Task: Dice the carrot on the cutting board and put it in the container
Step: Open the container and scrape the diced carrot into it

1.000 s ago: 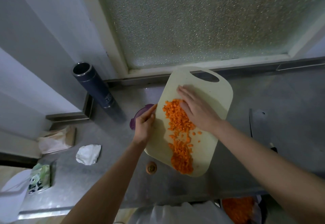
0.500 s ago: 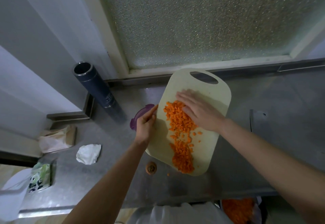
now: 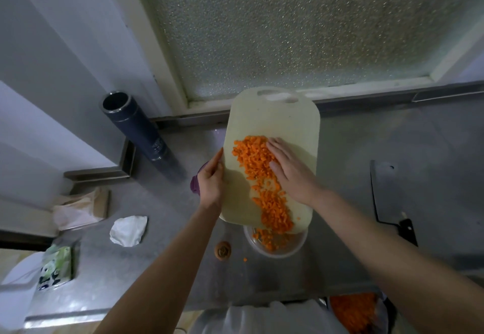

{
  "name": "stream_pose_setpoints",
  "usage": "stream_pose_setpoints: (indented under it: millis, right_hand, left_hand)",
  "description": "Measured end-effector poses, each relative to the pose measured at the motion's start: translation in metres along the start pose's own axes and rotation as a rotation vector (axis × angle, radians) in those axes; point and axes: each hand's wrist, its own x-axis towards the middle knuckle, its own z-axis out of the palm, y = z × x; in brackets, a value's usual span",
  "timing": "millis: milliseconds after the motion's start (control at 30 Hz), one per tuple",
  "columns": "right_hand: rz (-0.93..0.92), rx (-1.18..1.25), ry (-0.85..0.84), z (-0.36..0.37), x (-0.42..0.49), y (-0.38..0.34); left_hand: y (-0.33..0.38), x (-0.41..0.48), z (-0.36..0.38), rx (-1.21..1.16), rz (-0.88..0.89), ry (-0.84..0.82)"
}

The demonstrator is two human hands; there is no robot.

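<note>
While the dice are being pushed off, the cutting board [image 3: 275, 124] should be held steady by the left hand [image 3: 210, 185], whose fingers are wrapped round the board's left edge, just beside a purple lid [image 3: 195, 185]. One stray cube [image 3: 245, 259] is seen on the counter [image 3: 340, 150] between the carrot stub [image 3: 222, 249] and the container [image 3: 294, 249], so the board's near end, which overlaps the container's mouth, should not be drawn back from it. The diced carrot [image 3: 258, 166] is spread in a long band down the middle of the board. A small part of it is seen in the container, so the transfer is judged to be under way, with most yet to be moved. The right hand [image 3: 290, 176] is laid flat on the band, fingers straight and released, nothing grasped. The band is best pushed toward the near edge in short, gentle strokes and narrowed toward the mouth, so that nothing is spilled past the rim. A cleaver [image 3: 387, 197] is seen well apart on the right and need not be touched.
</note>
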Motion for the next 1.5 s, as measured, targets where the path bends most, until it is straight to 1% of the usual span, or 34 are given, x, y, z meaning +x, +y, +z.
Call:
stream_pose_setpoints:
  millis: [167, 300, 467, 567, 700, 867, 1033, 1133, 1200, 1300, 1433, 1500]
  right_hand:
    - [-0.016, 0.032, -0.005, 0.021, -0.014, 0.002]
    - [-0.02, 0.071, -0.004, 0.028, -0.027, 0.005]
    - [-0.025, 0.042, 0.127, 0.022, -0.015, 0.008]
    - [-0.001, 0.05, 0.076, 0.033, -0.022, 0.009]
    - [-0.012, 0.053, 0.095, 0.048, -0.042, 0.003]
    - [0.007, 0.03, 0.073, 0.06, -0.063, -0.002]
    - [0.03, -0.015, -0.06, 0.063, -0.086, -0.007]
    - [0.018, -0.013, -0.031, 0.06, -0.093, -0.007]
    - [0.026, 0.029, 0.029, 0.051, -0.084, -0.011]
    - [0.017, -0.036, 0.121, 0.032, -0.051, -0.024]
    - [0.102, -0.036, 0.088, 0.019, -0.014, -0.038]
    - [0.122, -0.054, 0.1, 0.023, -0.006, -0.045]
  left_hand:
    - [0.003, 0.005, 0.0, -0.034, -0.01, 0.045]
    - [-0.002, 0.009, -0.004, -0.018, 0.006, 0.047]
    - [-0.002, 0.008, -0.004, -0.017, 0.006, 0.032]
    - [-0.002, 0.007, -0.002, -0.018, 0.013, 0.027]
    - [-0.005, 0.007, -0.004, -0.026, 0.006, 0.046]
    - [-0.01, 0.012, -0.009, 0.004, 0.029, 0.068]
    - [-0.01, 0.014, -0.011, -0.003, 0.029, 0.085]
    - [-0.011, 0.013, -0.012, 0.008, 0.059, 0.075]
    - [-0.011, 0.012, -0.013, 0.012, 0.076, 0.07]
    - [-0.01, 0.009, -0.012, 0.014, 0.094, 0.058]
    - [-0.006, -0.002, -0.006, -0.012, 0.113, 0.04]
    - [-0.004, -0.006, -0.002, -0.018, 0.129, 0.037]
